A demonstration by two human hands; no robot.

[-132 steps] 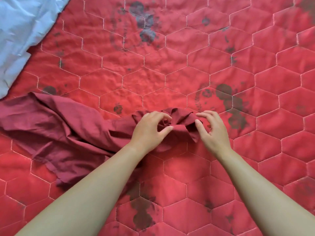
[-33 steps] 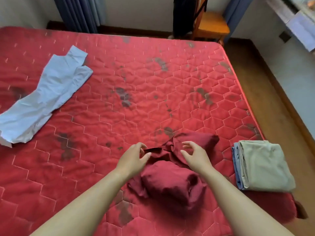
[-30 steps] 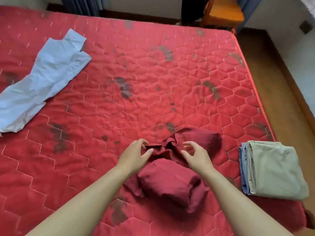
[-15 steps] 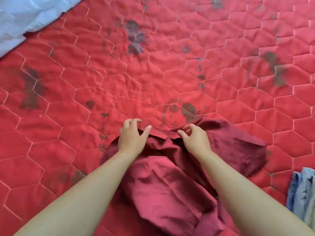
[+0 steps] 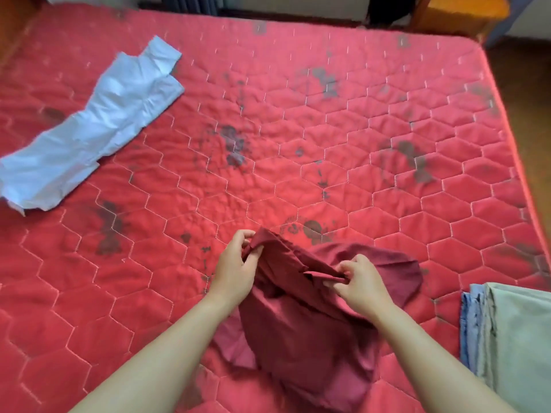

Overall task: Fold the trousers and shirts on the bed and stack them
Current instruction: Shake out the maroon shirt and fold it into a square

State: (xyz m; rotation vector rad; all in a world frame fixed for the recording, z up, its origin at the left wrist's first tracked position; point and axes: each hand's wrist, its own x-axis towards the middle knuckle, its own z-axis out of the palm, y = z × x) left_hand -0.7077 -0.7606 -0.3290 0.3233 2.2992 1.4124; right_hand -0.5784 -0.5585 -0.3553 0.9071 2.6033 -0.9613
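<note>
A dark red garment [image 5: 298,332] lies bunched on the red quilted bed [image 5: 298,129], near its front edge. My left hand [image 5: 234,268] pinches the garment's upper edge and lifts it off the bed. My right hand [image 5: 359,283] pinches the same edge further right. A light blue garment [image 5: 98,126] lies spread out flat at the bed's left. At the right edge sits a stack of folded clothes [image 5: 510,338], pale green on top with blue beneath.
The mattress's right edge drops to a brown wooden floor [image 5: 533,114]. A wooden chair [image 5: 459,13] stands beyond the far right corner. Dark curtains [image 5: 190,3] hang behind the bed's far edge.
Both hands have closed on the dark red garment's top edge and raised it from the bed. The view has pulled back, showing the light blue garment and the folded stack again.
</note>
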